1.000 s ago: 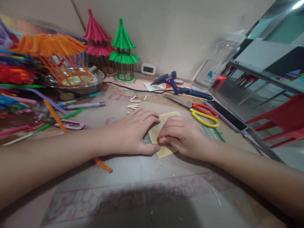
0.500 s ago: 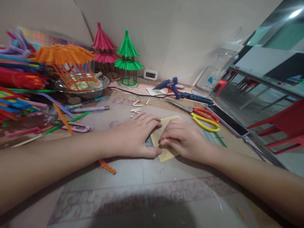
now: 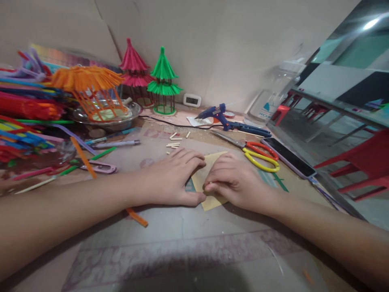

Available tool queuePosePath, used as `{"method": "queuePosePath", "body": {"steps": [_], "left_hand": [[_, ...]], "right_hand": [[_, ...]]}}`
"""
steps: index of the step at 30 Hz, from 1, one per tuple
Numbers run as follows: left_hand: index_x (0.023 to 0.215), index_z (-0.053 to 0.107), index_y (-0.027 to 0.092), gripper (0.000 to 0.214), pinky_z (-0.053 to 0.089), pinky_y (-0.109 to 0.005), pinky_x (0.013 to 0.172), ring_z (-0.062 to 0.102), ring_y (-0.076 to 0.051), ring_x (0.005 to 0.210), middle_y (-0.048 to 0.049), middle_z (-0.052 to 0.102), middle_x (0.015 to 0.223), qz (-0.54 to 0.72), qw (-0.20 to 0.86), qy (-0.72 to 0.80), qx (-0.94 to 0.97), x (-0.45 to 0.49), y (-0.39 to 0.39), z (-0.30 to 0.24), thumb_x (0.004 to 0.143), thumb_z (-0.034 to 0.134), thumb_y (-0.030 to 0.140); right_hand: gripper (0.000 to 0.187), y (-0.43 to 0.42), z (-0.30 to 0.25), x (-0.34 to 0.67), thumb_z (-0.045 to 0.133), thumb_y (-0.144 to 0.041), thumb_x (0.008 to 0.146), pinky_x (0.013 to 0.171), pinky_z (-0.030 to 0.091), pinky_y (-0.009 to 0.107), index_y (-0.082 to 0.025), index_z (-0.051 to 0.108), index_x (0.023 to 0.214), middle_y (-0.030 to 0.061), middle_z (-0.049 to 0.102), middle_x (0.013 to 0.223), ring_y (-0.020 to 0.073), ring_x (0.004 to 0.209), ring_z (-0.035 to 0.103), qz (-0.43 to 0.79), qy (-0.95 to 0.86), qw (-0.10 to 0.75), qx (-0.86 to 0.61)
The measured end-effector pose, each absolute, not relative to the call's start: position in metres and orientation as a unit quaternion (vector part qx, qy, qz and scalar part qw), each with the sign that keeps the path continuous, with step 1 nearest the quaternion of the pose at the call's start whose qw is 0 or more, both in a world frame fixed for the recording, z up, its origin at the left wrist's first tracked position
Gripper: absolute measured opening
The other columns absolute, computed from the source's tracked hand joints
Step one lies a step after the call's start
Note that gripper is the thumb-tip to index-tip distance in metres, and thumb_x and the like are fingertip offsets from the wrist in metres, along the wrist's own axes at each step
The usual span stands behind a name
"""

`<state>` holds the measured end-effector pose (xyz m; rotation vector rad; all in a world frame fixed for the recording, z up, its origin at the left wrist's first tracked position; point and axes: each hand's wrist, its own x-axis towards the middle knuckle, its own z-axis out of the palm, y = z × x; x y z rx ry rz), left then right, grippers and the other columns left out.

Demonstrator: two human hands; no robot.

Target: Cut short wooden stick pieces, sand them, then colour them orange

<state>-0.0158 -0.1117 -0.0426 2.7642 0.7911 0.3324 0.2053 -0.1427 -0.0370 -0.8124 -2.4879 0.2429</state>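
Observation:
A yellow sheet [image 3: 199, 178], which looks like paper, lies on the table under both hands. My left hand [image 3: 173, 176] rests flat, fingers and thumb apart, its thumb tip and fingertips at the sheet's left edge. Over the sheet, my right hand [image 3: 234, 180] is closed in a pinch; whatever is between its fingertips is too small to make out. Several short pale sticks [image 3: 174, 144] lie just beyond my left hand. Scissors [image 3: 258, 154] with red and yellow handles are to the right of my right hand.
Behind stand a blue glue gun [image 3: 214, 113], a small digital clock [image 3: 192, 100], a green pagoda model [image 3: 164, 83] and a pink one [image 3: 135, 69]. On the left, an orange model [image 3: 88, 81] sits in a metal bowl beside pipe cleaners [image 3: 27, 101]. A phone [image 3: 288, 157] lies right.
The view has tilted slightly, so the background sits a little lower. Both hands keep nearly the same pose and place on the yellow sheet.

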Motion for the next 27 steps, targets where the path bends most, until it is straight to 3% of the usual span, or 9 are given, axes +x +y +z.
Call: {"method": "queuePosePath", "body": {"steps": [27], "left_hand": [[0.128,0.057,0.014,0.064,0.033,-0.055,0.116,0.047,-0.036,0.133,-0.018,0.055,0.14,0.118,0.116,0.271,0.948,-0.017,-0.1121,-0.0446,0.081,0.064,0.057]], "right_hand": [[0.017,-0.1412,-0.0366,0.2028,0.064,-0.024,0.095,0.081,0.043,0.036,-0.019,0.07,0.079,0.0023,0.072,0.077,0.0182,0.08,0.061,0.074,-0.916,0.263,-0.293]]}}
